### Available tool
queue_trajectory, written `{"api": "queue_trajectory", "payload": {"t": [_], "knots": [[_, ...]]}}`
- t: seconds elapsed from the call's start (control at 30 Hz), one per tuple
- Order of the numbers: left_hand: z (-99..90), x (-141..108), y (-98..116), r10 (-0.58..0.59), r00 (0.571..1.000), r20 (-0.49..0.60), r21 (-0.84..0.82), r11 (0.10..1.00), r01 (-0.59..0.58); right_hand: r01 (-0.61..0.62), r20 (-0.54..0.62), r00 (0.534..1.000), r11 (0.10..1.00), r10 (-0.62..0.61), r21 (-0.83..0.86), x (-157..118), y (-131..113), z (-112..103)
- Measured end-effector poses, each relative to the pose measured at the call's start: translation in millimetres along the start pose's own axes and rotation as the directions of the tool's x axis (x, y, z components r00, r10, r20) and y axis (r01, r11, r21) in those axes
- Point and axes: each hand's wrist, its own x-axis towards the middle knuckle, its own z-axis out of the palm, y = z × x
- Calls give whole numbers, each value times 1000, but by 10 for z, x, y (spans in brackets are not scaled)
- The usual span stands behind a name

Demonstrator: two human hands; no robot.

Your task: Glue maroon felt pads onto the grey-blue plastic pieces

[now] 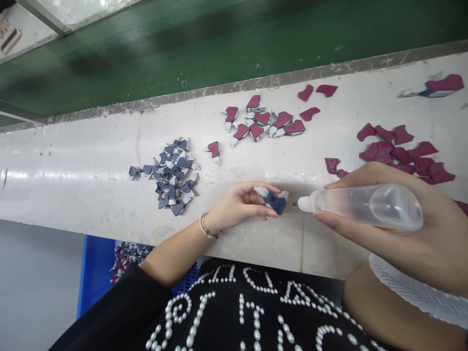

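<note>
Between the thumb and fingers of my left hand (243, 204) is a small dark blue and grey plastic part (275, 201), held just over the white table. My right hand (435, 239) grips a clear squeeze bottle (360, 204) lying sideways. Its white nozzle points left at the plastic part, with a short gap between them. Loose maroon plastic pieces (380, 152) lie beyond my right hand. A heap of blue and grey parts (173, 175) sits left of my left hand. Further back are several parts with maroon pieces on them (261, 118).
The white table (73, 170) runs across the view, with a green panel (234, 44) along its back. Below the front edge at left stands a blue crate (95, 268) of mixed parts. One larger maroon-topped part (444, 85) lies at the far right.
</note>
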Motion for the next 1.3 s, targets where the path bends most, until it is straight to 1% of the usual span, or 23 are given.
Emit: {"api": "queue_trajectory", "payload": {"t": [0.17,0.33,0.5,0.67,0.8,1.03,1.2,1.3], "knots": [[35,0,33,-31,999,-12,0,1000,31,14,-14,1000,999,-14,-47,17,-19,6],[35,-3,51,-47,999,4,-28,998,47,32,-21,999,996,-34,-82,17,-26,17],[27,0,64,-66,998,13,-28,997,66,60,-14,998,996,-61,-67,31,-29,12],[15,-5,65,-60,998,32,-32,998,62,32,-6,999,998,-32,-46,39,-10,4],[4,-11,58,-58,997,51,-37,997,60,38,-10,999,999,-39,-25,24,7,11],[10,-23,83,-55,996,72,-21,998,57,59,-7,998,998,-59,-31,23,-52,26],[6,-30,61,-41,991,129,0,999,41,51,-4,999,998,-51,-36,27,-55,56],[1,-28,35,-31,989,144,1,1000,31,46,-4,999,999,-46,-26,27,-63,79]]}}
